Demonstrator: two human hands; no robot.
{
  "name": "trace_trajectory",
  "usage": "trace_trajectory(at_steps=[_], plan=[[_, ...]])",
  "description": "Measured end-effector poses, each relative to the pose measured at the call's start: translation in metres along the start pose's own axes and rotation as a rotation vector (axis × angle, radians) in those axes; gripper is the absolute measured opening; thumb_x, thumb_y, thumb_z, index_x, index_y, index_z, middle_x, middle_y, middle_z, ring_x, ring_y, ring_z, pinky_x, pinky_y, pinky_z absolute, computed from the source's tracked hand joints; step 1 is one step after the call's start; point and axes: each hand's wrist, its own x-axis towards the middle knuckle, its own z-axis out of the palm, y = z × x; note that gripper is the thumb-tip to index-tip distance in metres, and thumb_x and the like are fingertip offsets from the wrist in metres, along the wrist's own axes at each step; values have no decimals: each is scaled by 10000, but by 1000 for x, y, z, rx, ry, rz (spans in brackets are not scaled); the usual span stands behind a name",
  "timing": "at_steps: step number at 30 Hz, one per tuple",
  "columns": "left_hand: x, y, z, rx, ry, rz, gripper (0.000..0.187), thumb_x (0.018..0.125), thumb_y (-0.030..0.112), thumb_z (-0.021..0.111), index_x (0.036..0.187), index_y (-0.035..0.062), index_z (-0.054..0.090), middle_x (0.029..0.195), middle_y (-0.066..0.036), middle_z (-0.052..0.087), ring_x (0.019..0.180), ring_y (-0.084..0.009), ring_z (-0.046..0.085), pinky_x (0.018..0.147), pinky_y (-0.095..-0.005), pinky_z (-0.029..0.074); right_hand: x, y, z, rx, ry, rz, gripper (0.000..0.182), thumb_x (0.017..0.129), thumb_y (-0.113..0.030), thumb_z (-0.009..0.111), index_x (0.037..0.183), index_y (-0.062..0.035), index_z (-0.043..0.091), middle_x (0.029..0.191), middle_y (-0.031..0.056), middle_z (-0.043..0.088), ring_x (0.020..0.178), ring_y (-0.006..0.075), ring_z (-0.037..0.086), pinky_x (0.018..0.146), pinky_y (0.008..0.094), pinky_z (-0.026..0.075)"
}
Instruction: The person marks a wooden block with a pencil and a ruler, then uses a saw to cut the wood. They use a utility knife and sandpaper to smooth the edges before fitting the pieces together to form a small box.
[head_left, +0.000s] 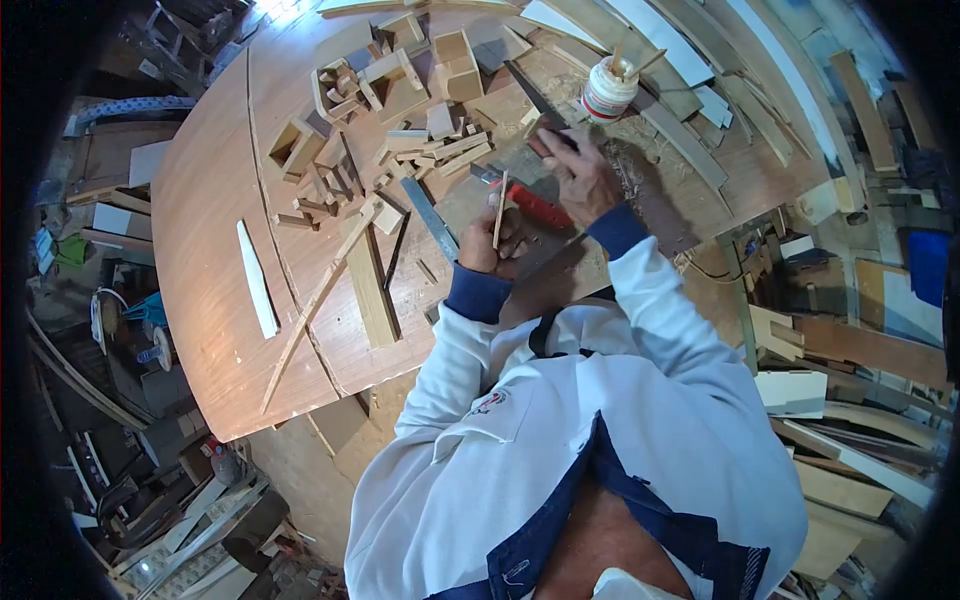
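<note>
My left hand pinches a thin wooden strip, held upright over the near part of the table. My right hand is farther forward, its fingers curled at the near end of a long dark flat tool with a brown part by the fingertips. Between the hands lies a red-handled tool. A grey metal bar rests just left of my left hand. Small cut wood pieces are heaped ahead of it.
A white glue jar with sticks in it stands beyond my right hand. Several small wooden boxes sit at the back of the table. Long strips and a white piece lie on the left. Boards are piled at right.
</note>
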Motion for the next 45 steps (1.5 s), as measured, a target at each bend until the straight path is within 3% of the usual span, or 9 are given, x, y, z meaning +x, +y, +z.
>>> trace_trajectory(at_steps=[8, 16, 19, 21, 22, 24, 32, 41, 45], plan=[[13, -5, 8, 540, 233, 828, 180, 953, 246, 543, 967, 67, 561, 625, 10, 524, 469, -61, 453, 421, -218, 360, -25, -58, 0, 621, -14, 538, 405, 931, -304, 561, 1160, 26, 607, 1011, 150, 682, 906, 158, 614, 789, 284, 481], [-20, 8, 32, 593, 28, 561, 236, 935, 286, 578, 872, 59, 561, 586, -8, 544, 432, -67, 487, 377, -205, 347, -32, -55, -20, 1138, -47, 811, 382, 936, -276, 544, 1129, 46, 615, 1037, 129, 662, 910, 175, 617, 808, 272, 483], [-28, 18, 28, 684, -65, 444, 254, 926, 283, 594, 833, 48, 568, 584, -20, 558, 428, -75, 506, 374, -209, 358, -38, -30, -19, 925, -98, 508, 356, 930, -262, 532, 1106, 30, 633, 1045, 156, 662, 915, 227, 632, 823, 286, 485], [-33, 21, 26, 769, -150, 400, 278, 917, 274, 608, 784, 33, 568, 567, -26, 553, 414, -88, 506, 367, -225, 365, -38, -27, -33, 62, -102, -212, 355, 925, -252, 526, 1095, 43, 628, 1068, 185, 653, 917, 246, 639, 826, 292, 479], [-34, 23, 26, 770, -149, 400, 278, 917, 274, 608, 784, 33, 568, 567, -26, 553, 414, -88, 506, 367, -225, 365, -37, -27, -41, 63, -102, -212, 355, 925, -252, 526, 1095, 43, 628, 1068, 185, 653, 917, 246, 639, 826, 292, 479], [-35, 31, 23, 889, 3, 549, 281, 919, 276, 604, 783, 34, 560, 562, -27, 545, 421, -93, 504, 378, -228, 376, -35, -28, -60, 649, -482, 405, 348, 935, -249, 515, 1090, 43, 625, 1038, 164, 665, 900, 219, 638, 816, 292, 474], [-25, 25, 31, 561, 27, 423, 247, 936, 282, 573, 808, 72, 553, 612, -27, 562, 453, -99, 503, 424, -224, 410, -44, -45, -29, 858, -27, 617, 383, 942, -319, 557, 1096, 23, 635, 892, 13, 637, 839, 95, 551, 763, 261, 473], [-20, 0, 25, 228, -125, -72, 371, 974, 414, 429, 867, 77, 541, 518, 18, 408, 368, -89, 335, 393, -244, 303, -38, -12, 11, 395, 118, 119, 331, 935, -282, 548, 989, 28, 649, 887, 174, 670, 779, 232, 639, 724, 305, 491], [-20, -4, 19, 51, -171, -90, 255, 976, 323, 421, 890, 110, 533, 485, 50, 350, 352, -71, 291, 383, -246, 283, -34, -36, -15, 532, 140, 296, 325, 930, -257, 532, 1110, -8, 638, 967, 182, 646, 928, 258, 620, 815, 335, 470]])
